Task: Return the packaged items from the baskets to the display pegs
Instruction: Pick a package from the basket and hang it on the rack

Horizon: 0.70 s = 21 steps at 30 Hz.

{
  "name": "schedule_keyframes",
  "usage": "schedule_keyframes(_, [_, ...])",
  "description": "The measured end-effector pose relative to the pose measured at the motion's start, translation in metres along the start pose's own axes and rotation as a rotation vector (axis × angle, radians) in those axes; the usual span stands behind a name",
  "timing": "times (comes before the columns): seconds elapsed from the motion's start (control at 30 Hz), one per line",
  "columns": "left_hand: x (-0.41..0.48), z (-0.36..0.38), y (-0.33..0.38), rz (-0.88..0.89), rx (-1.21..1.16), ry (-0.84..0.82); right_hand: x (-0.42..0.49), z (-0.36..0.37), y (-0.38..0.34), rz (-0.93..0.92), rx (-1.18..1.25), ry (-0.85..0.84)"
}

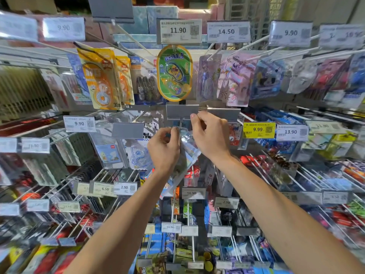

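Left hand (164, 149) is curled round a clear plastic packet (187, 148), gripping its left edge and holding it up just under a blank grey label holder (181, 111) at the middle of the display. Right hand (210, 135) sits just beside it, fingers curled and thumb tip at the holder's lower edge; whether it pinches the packet's top is hard to tell. A green oval "GOAL!" pack (174, 73) hangs above.
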State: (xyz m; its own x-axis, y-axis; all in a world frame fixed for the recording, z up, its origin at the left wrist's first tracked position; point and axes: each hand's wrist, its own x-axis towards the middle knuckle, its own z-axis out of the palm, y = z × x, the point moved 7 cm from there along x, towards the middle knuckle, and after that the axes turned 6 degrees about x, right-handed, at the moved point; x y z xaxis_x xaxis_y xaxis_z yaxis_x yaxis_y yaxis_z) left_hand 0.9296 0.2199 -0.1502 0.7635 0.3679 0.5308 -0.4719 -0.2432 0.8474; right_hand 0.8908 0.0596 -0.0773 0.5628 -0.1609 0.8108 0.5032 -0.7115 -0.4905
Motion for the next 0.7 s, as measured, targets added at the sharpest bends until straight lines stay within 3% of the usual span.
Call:
schedule_keyframes(0.13, [0.005, 0.005, -0.012, -0.052, -0.009, -0.032, 0.0, 0.001, 0.002, -0.008, 0.013, -0.003])
schedule_keyframes(0.3, [0.02, 0.026, -0.047, -0.275, 0.085, -0.123, -0.005, -0.001, -0.001, -0.037, 0.029, -0.001])
schedule_keyframes(0.57, [0.061, 0.055, -0.072, -0.315, 0.173, -0.072, -0.007, -0.006, -0.005, -0.143, 0.052, -0.039])
schedule_keyframes(0.7, [0.077, 0.071, -0.089, -0.324, 0.24, -0.134, -0.003, -0.006, -0.003, -0.152, 0.053, -0.058])
